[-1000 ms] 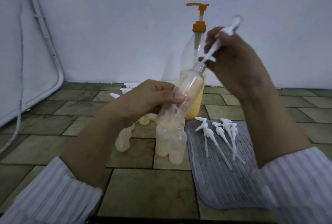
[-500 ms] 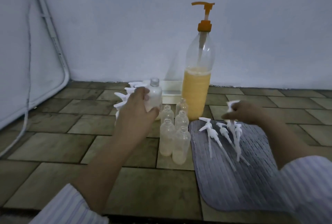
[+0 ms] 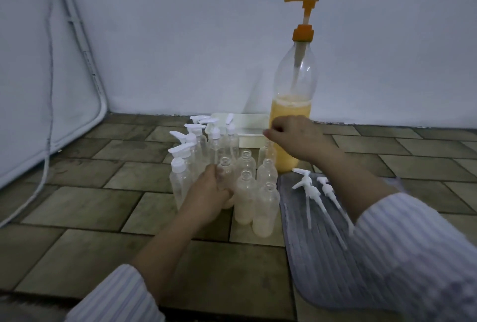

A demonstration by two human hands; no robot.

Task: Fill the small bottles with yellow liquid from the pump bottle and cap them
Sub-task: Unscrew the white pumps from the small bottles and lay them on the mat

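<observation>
The tall pump bottle (image 3: pixel 293 125), half full of yellow liquid and topped by an orange pump (image 3: pixel 303 30), stands at the back by the wall. Several uncapped small bottles (image 3: pixel 245 192) stand grouped in front of it. Behind them on the left are several small bottles with white pump caps (image 3: pixel 192 141). My left hand (image 3: pixel 209 195) grips one uncapped bottle (image 3: pixel 226 168) in the group. My right hand (image 3: pixel 291 138) hovers with curled fingers over the rear uncapped bottle (image 3: pixel 267 152), pinching a white pump cap that the fist mostly hides.
A grey ribbed mat (image 3: pixel 317 265) lies on the right with loose white pump caps (image 3: pixel 309 192) on it, partly under my right forearm. A shallow white tray (image 3: pixel 247 128) sits against the wall. The floor is tiled; a white frame and cable (image 3: pixel 46 156) run along the left.
The bottle capped in the air was set among the capped ones. My left hand then moved to an uncapped bottle. My right hand took a cap from the mat and carried it over the group.
</observation>
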